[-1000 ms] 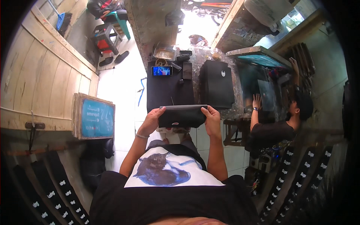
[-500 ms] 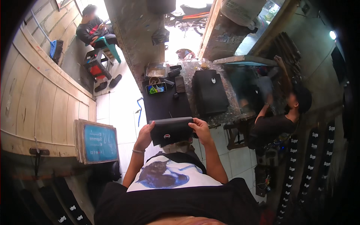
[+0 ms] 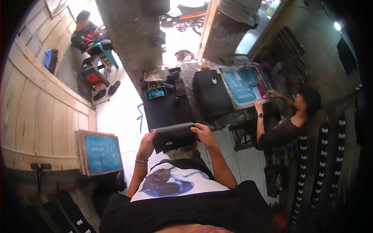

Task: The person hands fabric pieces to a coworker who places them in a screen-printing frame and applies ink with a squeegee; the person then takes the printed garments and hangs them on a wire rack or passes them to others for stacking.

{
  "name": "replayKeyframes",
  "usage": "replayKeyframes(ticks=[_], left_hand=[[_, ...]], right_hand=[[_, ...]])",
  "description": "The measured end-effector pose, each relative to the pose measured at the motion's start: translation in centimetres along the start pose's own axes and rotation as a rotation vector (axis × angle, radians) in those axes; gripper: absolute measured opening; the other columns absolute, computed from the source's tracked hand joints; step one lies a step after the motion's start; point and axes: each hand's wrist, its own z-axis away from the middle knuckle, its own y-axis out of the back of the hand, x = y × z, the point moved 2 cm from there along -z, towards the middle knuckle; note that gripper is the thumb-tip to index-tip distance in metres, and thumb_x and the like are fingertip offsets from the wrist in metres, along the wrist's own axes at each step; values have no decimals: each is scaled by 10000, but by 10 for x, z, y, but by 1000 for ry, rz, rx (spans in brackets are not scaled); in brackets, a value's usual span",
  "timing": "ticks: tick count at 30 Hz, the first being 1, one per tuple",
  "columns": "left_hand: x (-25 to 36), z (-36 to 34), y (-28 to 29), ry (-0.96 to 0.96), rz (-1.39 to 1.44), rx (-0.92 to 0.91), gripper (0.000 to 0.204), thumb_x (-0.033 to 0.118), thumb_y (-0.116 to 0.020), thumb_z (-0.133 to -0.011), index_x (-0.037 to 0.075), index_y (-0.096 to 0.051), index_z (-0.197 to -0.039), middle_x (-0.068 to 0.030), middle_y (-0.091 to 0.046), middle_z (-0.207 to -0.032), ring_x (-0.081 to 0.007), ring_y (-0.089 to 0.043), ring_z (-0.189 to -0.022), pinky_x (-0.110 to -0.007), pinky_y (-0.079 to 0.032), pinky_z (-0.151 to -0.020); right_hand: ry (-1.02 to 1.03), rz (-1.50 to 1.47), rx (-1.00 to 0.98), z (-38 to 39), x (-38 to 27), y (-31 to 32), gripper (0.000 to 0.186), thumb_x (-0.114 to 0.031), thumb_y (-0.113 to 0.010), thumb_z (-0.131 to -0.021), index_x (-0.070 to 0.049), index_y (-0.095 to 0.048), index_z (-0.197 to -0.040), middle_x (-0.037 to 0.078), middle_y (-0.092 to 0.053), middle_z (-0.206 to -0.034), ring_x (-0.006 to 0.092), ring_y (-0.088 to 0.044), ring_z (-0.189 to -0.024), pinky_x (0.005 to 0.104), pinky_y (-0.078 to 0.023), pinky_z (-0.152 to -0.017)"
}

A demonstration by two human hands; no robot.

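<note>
I hold a black folded piece (image 3: 175, 136), with a small oval mark on it, between both hands in front of my waist. My left hand (image 3: 147, 143) grips its left end with the thumb on top, while my right hand (image 3: 203, 136) pinches the upper right end. Just beyond it, a black mat (image 3: 169, 110) on the worktable carries a phone (image 3: 155, 93) with a lit screen, a clear tray (image 3: 154, 75) and small dark objects. To the mat's right lies a pile of black pieces (image 3: 208, 99) with a white mark on top.
A co-worker (image 3: 281, 130) at right works over a teal printing screen (image 3: 243, 83) lying flat. Teal screens (image 3: 99, 151) lean by the wooden left wall. Another person (image 3: 91, 37) sits on a plastic chair at upper left. Printed black strips (image 3: 324, 155) hang at lower right.
The co-worker's teal screen has swung down from raised to flat, and their hands moved onto it. My hands, still holding the black piece, now sit lower and slightly left in view.
</note>
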Motion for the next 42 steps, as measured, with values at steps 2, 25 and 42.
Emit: replayKeyframes(ticks=[2, 25, 42], left_hand=[[4, 2, -5, -164, -344, 23, 357, 274, -423, -935, -45, -585, -935, -82, -618, -851, -119, -572, -752, -229, -459, -695], [-24, -18, 26, -404, -780, -58, 314, -12, -528, -839, 28, -515, -1150, -139, -594, -839, -235, -578, -770, -307, -471, -713], [1, -12, -10, -765, -1429, 100, 237, 7, -525, -831, -3, -549, -1067, -163, -599, -785, -286, -570, -729, -345, -459, -688]], right_hand=[[28, -1, 55, 6, -11, 1, 169, -125, -562, -826, 5, -612, -923, 24, -598, -787, 71, -527, -713, 206, -423, -642], [14, 140, 77, 7, 16, 17, 134, -125, -562, -841, -20, -621, -902, -16, -601, -757, 30, -507, -633, 173, -398, -545], [-98, -67, 114, -17, 28, 82, 185, -133, -535, -847, 9, -586, -955, 95, -640, -816, 184, -633, -734, 297, -520, -663]])
